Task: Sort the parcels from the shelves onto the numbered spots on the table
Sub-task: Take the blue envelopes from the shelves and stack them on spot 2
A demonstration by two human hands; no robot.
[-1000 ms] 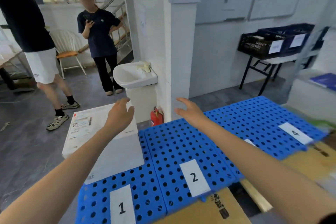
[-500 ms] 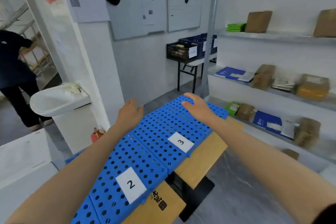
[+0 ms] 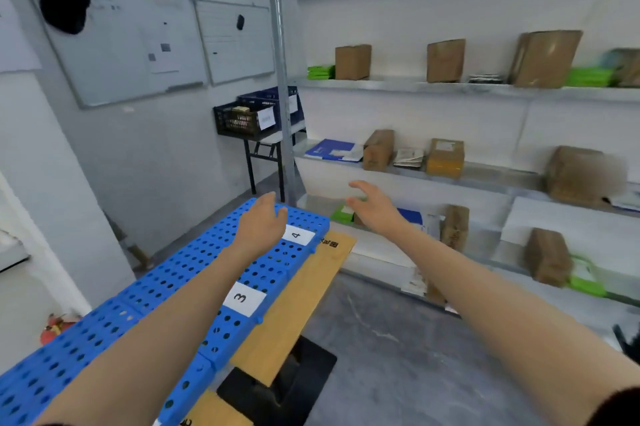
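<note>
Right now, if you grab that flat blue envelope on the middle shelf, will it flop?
Probably: the blue envelope looks thin and flat, so likely light and bendy. Its smooth face may slide easily off the shelf.

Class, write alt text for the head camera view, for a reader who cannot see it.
Both hands are empty and open: the left hand hovers over the blue mat by label 4, the right hand reaches toward shelves holding brown parcels.

Beyond the worktop's [image 3: 301, 290] far end, the right grip [image 3: 375, 211] hides part of a blue envelope [image 3: 410, 216]. Far right of the worktop, a brown box [image 3: 578, 173] is blurred; its label cannot be read.
</note>
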